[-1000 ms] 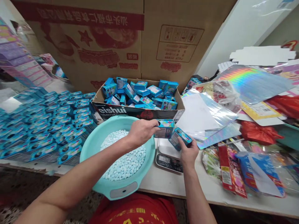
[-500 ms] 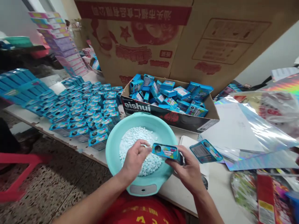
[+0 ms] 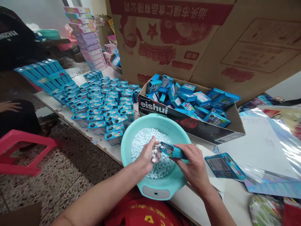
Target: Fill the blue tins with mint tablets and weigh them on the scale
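Observation:
In front of me stands a teal plastic basin (image 3: 128, 125) with a heap of small pale candies (image 3: 143, 138) inside. Over it, my left hand (image 3: 148, 155) is cupped around several candies, its fingers curled against the end of a small blue candy box (image 3: 172, 150). That box lies tilted on its side in the grip of my right hand (image 3: 191, 157); a few candies show at its round hole. Another blue box (image 3: 224, 166) stands on the table just right of my right hand. What the right fingertips touch underneath is hidden.
Behind the basin sits a black carton (image 3: 199, 125) heaped with blue boxes, before a big cardboard box (image 3: 178, 40). Rows of upright blue boxes (image 3: 103, 106) fill the table's left. Shiny sheets (image 3: 265, 141) lie right. A red stool (image 3: 25, 150) and a seated person (image 3: 16, 110) are at left.
My left hand has gone from a pinch at the box's end to cupping candies against its hole. The held box is now tilted. The whole view has shifted leftward.

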{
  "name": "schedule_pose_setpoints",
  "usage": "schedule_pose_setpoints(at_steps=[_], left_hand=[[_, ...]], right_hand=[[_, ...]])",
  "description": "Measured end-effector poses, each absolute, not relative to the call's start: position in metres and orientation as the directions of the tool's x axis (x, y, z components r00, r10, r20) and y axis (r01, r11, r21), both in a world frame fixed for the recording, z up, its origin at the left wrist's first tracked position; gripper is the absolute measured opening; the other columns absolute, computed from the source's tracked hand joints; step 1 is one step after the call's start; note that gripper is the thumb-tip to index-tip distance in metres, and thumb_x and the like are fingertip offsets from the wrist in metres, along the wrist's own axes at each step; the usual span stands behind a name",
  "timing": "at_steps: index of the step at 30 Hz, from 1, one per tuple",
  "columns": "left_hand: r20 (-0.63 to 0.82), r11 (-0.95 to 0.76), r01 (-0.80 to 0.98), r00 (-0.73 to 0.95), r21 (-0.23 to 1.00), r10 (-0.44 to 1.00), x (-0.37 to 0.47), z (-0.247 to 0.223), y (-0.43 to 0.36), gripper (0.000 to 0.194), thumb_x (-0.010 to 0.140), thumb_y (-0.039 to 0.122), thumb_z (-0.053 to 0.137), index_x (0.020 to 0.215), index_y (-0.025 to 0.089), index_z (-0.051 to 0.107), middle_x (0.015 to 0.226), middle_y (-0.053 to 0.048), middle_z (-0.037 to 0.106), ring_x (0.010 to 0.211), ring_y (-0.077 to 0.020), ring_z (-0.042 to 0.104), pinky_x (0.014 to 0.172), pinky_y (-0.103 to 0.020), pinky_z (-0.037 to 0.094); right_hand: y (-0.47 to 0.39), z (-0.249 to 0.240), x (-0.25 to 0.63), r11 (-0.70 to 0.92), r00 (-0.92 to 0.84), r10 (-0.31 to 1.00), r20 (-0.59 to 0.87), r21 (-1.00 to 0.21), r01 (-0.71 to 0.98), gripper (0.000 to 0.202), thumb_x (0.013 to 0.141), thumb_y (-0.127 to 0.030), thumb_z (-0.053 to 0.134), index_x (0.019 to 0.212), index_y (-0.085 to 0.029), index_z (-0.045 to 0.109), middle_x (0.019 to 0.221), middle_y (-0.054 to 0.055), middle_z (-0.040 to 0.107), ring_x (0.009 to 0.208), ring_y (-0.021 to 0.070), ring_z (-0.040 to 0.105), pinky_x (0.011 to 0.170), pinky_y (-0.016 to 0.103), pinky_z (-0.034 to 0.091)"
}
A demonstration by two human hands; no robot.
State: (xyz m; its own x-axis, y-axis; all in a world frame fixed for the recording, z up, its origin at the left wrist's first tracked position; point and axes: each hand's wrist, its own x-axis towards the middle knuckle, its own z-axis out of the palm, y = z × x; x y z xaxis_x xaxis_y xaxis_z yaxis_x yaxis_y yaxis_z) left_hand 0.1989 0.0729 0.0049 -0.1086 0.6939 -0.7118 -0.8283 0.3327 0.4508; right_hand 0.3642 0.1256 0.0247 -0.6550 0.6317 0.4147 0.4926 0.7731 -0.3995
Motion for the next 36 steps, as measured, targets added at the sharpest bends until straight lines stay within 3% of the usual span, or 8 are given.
schedule_pose_setpoints(at_steps=[4, 8, 10, 13, 17, 25, 31, 36], left_hand=[[-0.709, 0.325, -0.846, -0.085, 0.422, 0.7, 0.199, 0.003, 0.072, 0.028, 0.089, 0.039, 0.048, 0.083, 0.013, 0.054, 0.059, 0.001, 0.047, 0.039, -0.0043, 0.043, 0.032, -0.012, 0.016], [-0.632, 0.315, -0.816, -0.079, 0.486, 0.771, 0.197, 0.001, 0.07, 0.013, 0.083, 0.024, 0.054, 0.078, 0.012, 0.054, 0.061, 0.001, 0.047, 0.039, -0.0024, 0.041, 0.032, -0.011, 0.015], [-0.591, 0.326, -0.792, -0.055, 0.517, 0.805, 0.193, 0.001, 0.068, 0.012, 0.08, 0.022, 0.057, 0.078, 0.011, 0.055, 0.061, 0.002, 0.046, 0.04, -0.0019, 0.04, 0.032, -0.01, 0.015], [-0.558, 0.348, -0.756, -0.028, 0.554, 0.829, 0.184, 0.004, 0.067, 0.014, 0.08, 0.026, 0.059, 0.079, 0.012, 0.056, 0.059, 0.003, 0.045, 0.039, -0.0019, 0.038, 0.031, -0.01, 0.015], [-0.587, 0.386, -0.695, -0.065, 0.607, 0.807, 0.171, 0.008, 0.069, 0.021, 0.083, 0.028, 0.058, 0.071, 0.011, 0.054, 0.059, 0.002, 0.045, 0.04, -0.0023, 0.038, 0.03, -0.009, 0.018], [-0.643, 0.445, -0.655, -0.082, 0.61, 0.761, 0.159, 0.004, 0.077, 0.009, 0.081, 0.008, 0.051, 0.087, 0.009, 0.058, 0.064, 0.001, 0.046, 0.041, -0.0024, 0.037, 0.028, -0.008, 0.019], [-0.621, 0.55, -0.494, 0.027, 0.673, 0.784, 0.171, 0.0, 0.084, 0.018, 0.077, 0.03, 0.063, 0.082, 0.015, 0.055, 0.055, 0.006, 0.039, 0.036, -0.002, 0.026, 0.03, -0.011, 0.014], [-0.699, 0.722, -0.051, 0.213, 0.69, 0.683, 0.183, -0.001, 0.093, 0.039, 0.064, 0.045, 0.073, 0.079, 0.016, 0.052, 0.055, 0.006, 0.044, 0.037, -0.001, 0.025, 0.035, -0.015, 0.009]], right_hand=[[0.128, 0.019, 0.363, 0.679, -0.593, 0.722, 0.355, -0.524, 0.514, 0.028, 0.077, -0.031, 0.068, 0.103, -0.026, 0.061, 0.095, 0.003, 0.067, 0.09, 0.0233, 0.06, 0.088, 0.041, 0.039], [0.125, 0.022, 0.364, 0.482, -0.492, 0.834, 0.249, -0.762, 0.431, 0.028, 0.072, -0.032, 0.072, 0.098, -0.026, 0.065, 0.095, 0.002, 0.066, 0.089, 0.0221, 0.06, 0.083, 0.036, 0.044], [0.122, 0.022, 0.367, 0.323, -0.417, 0.893, 0.167, -0.884, 0.339, 0.028, 0.068, -0.032, 0.075, 0.094, -0.025, 0.067, 0.091, 0.002, 0.067, 0.086, 0.0215, 0.061, 0.079, 0.034, 0.047], [0.115, 0.017, 0.38, 0.081, -0.232, 0.97, 0.074, -0.997, 0.022, 0.031, 0.061, -0.04, 0.079, 0.085, -0.023, 0.069, 0.081, 0.002, 0.069, 0.074, 0.0206, 0.063, 0.072, 0.034, 0.05], [0.104, 0.019, 0.414, 0.064, 0.115, 0.993, 0.037, -0.968, -0.244, 0.037, 0.049, -0.035, 0.086, 0.08, -0.023, 0.068, 0.075, 0.002, 0.07, 0.069, 0.019, 0.064, 0.07, 0.035, 0.051], [0.079, 0.043, 0.512, 0.23, 0.496, 0.851, 0.172, -0.971, -0.058, 0.04, 0.054, -0.033, 0.083, 0.089, -0.021, 0.067, 0.097, 0.007, 0.07, 0.097, 0.0286, 0.063, 0.093, 0.057, 0.041], [0.055, 0.018, 0.542, 0.074, 0.601, 0.799, 0.013, -0.994, -0.076, 0.046, 0.052, -0.037, 0.083, 0.092, -0.019, 0.065, 0.098, 0.008, 0.069, 0.096, 0.0281, 0.063, 0.094, 0.055, 0.041], [0.046, 0.006, 0.549, 0.004, 0.645, 0.759, -0.09, -0.99, -0.143, 0.053, 0.048, -0.037, 0.084, 0.095, -0.019, 0.065, 0.098, 0.009, 0.069, 0.096, 0.0274, 0.063, 0.095, 0.052, 0.042]])
